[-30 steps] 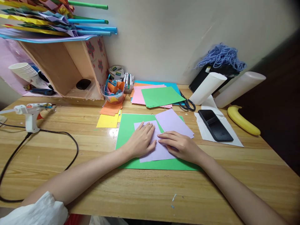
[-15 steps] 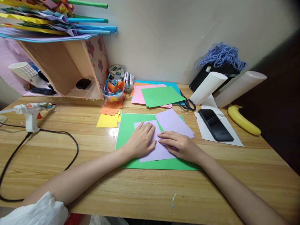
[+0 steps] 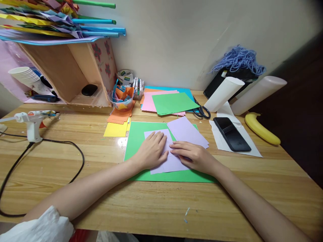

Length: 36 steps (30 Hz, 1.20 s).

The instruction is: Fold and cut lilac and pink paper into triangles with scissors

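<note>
Your hands lie close together at the center of the counter (image 3: 141, 208), both on lilac paper (image 3: 175, 166). Left hand (image 3: 153, 150): palm down and flat, fingers extended and lying side by side, thumb set wide of them. Right hand (image 3: 195, 156): fingers loosely bent, fingertips touching the paper just beside your left thumb; whether it pinches an edge cannot be told. The lilac paper beneath you shows overlapping edges and rests on a larger green sheet (image 3: 135, 144); further lilac sheets (image 3: 188, 132) lie aslant at its upper right, beyond your right hand. Next outward, past the green sheet, note a stack of colored paper (image 3: 174, 103) with green uppermost and black-handled scissors (image 3: 203, 112) at its right end. To your right, a dark phone (image 3: 232, 134) lies on white paper (image 3: 220, 143), with a banana (image 3: 262, 129) near it. To your left are yellow paper (image 3: 116, 130), orange paper (image 3: 119, 116) and a clear bowl (image 3: 123, 107) of scraps. Farther left, a white glue gun (image 3: 34, 126) stands with its black cord (image 3: 82, 154) looped on the counter.
</note>
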### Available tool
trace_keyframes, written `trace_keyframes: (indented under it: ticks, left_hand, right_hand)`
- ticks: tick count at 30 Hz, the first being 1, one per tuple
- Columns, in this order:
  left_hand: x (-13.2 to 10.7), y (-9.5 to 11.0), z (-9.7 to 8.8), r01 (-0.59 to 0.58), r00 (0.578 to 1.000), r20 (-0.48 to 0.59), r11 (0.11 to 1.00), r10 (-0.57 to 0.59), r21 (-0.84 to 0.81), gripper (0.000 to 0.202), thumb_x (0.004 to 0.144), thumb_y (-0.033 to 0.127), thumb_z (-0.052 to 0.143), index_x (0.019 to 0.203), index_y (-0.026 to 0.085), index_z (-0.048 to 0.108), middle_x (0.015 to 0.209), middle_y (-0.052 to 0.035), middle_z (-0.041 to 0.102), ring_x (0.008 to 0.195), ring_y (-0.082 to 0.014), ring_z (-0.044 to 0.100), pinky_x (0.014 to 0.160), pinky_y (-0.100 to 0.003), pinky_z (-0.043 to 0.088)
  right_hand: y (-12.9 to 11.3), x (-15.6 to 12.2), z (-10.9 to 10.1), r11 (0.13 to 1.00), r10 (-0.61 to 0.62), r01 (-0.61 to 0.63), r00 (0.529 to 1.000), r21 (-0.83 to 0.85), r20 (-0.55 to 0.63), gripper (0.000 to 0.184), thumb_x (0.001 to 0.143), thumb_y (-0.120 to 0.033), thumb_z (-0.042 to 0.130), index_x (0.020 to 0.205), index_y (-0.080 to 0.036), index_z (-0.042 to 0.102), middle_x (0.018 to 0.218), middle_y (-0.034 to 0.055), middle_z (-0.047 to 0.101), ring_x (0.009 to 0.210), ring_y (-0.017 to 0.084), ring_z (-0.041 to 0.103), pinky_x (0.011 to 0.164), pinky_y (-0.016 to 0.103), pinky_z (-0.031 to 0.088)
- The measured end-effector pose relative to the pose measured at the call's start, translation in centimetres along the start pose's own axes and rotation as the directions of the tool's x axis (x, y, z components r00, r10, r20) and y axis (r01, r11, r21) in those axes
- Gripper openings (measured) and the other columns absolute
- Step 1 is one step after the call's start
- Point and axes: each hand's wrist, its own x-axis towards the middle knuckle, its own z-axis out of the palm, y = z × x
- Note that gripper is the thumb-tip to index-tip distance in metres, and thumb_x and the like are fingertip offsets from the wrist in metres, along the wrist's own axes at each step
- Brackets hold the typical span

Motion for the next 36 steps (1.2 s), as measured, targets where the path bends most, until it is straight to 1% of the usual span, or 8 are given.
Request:
trace_keyframes:
  ticks: [6, 12, 20, 26, 30, 33, 36]
  left_hand:
    - [0.03, 0.00, 0.02, 0.001, 1.000, -0.001, 1.000, -0.001, 0.031, 0.049, 0.086, 0.037, 0.036, 0.121, 0.004, 0.044, 0.123, -0.0178, 0.051, 0.118, -0.0269, 0.044, 0.104, -0.039, 0.029]
    - [0.16, 0.12, -0.10, 0.002, 1.000, 0.002, 0.999, -0.002, 0.039, 0.048, 0.086, 0.036, 0.036, 0.118, 0.002, 0.046, 0.119, -0.0191, 0.052, 0.115, -0.0282, 0.046, 0.100, -0.038, 0.034]
    - [0.06, 0.03, 0.17, 0.006, 1.000, -0.002, 1.000, -0.006, 0.028, 0.046, 0.085, 0.036, 0.037, 0.118, 0.005, 0.045, 0.119, -0.0183, 0.052, 0.113, -0.0287, 0.047, 0.095, -0.040, 0.037]
    - [0.01, -0.04, 0.21, 0.001, 1.000, -0.008, 1.000, -0.001, 0.008, 0.047, 0.085, 0.035, 0.037, 0.120, 0.004, 0.044, 0.121, -0.0202, 0.050, 0.115, -0.0287, 0.045, 0.098, -0.041, 0.035]
    - [-0.04, -0.02, 0.09, 0.004, 1.000, -0.004, 1.000, -0.004, -0.023, 0.047, 0.085, 0.036, 0.039, 0.120, 0.006, 0.043, 0.123, -0.0191, 0.049, 0.120, -0.0291, 0.041, 0.101, -0.042, 0.032]
    - [-0.11, -0.05, 0.08, 0.022, 1.000, -0.009, 0.998, -0.023, -0.066, 0.047, 0.084, 0.035, 0.040, 0.123, 0.008, 0.041, 0.126, -0.0196, 0.047, 0.118, -0.0287, 0.043, 0.098, -0.043, 0.036]
    - [-0.09, -0.35, 0.22, 0.086, 0.996, -0.029, 0.990, -0.089, -0.108, 0.049, 0.086, 0.030, 0.038, 0.130, 0.008, 0.033, 0.132, -0.0196, 0.042, 0.120, -0.0268, 0.043, 0.098, -0.041, 0.037]
  right_hand:
    - [0.07, 0.14, 0.01, 1.000, -0.012, 0.012, 1.000, 0.027, -0.023, 0.032, 0.083, -0.011, 0.049, 0.112, -0.022, 0.059, 0.119, 0.0058, 0.060, 0.115, 0.019, 0.051, 0.095, 0.037, 0.047]
    - [0.16, 0.15, -0.07, 0.999, -0.017, 0.018, 1.000, 0.030, -0.019, 0.031, 0.083, -0.011, 0.049, 0.111, -0.021, 0.060, 0.118, 0.0062, 0.061, 0.114, 0.019, 0.052, 0.095, 0.037, 0.046]
    - [0.14, 0.11, 0.01, 0.999, -0.019, 0.020, 0.999, 0.044, -0.040, 0.033, 0.082, -0.010, 0.050, 0.112, -0.023, 0.060, 0.117, 0.0059, 0.061, 0.113, 0.020, 0.053, 0.095, 0.038, 0.047]
    - [0.04, 0.13, -0.12, 0.999, -0.007, 0.008, 1.000, 0.034, -0.028, 0.033, 0.082, -0.011, 0.050, 0.111, -0.022, 0.060, 0.117, 0.0058, 0.061, 0.114, 0.019, 0.052, 0.095, 0.038, 0.047]
    - [-0.04, 0.20, -0.24, 0.999, -0.005, 0.006, 1.000, 0.037, -0.026, 0.032, 0.082, -0.011, 0.050, 0.110, -0.023, 0.060, 0.117, 0.0057, 0.062, 0.113, 0.019, 0.053, 0.094, 0.038, 0.047]
    - [-0.05, 0.20, -0.28, 0.999, -0.005, 0.006, 1.000, 0.045, -0.027, 0.033, 0.082, -0.011, 0.050, 0.111, -0.024, 0.060, 0.117, 0.0053, 0.061, 0.113, 0.019, 0.053, 0.094, 0.038, 0.047]
    - [-0.02, 0.13, -0.26, 0.999, -0.004, 0.004, 1.000, 0.042, -0.022, 0.032, 0.082, -0.011, 0.049, 0.110, -0.023, 0.060, 0.119, 0.0054, 0.060, 0.113, 0.019, 0.053, 0.094, 0.038, 0.047]
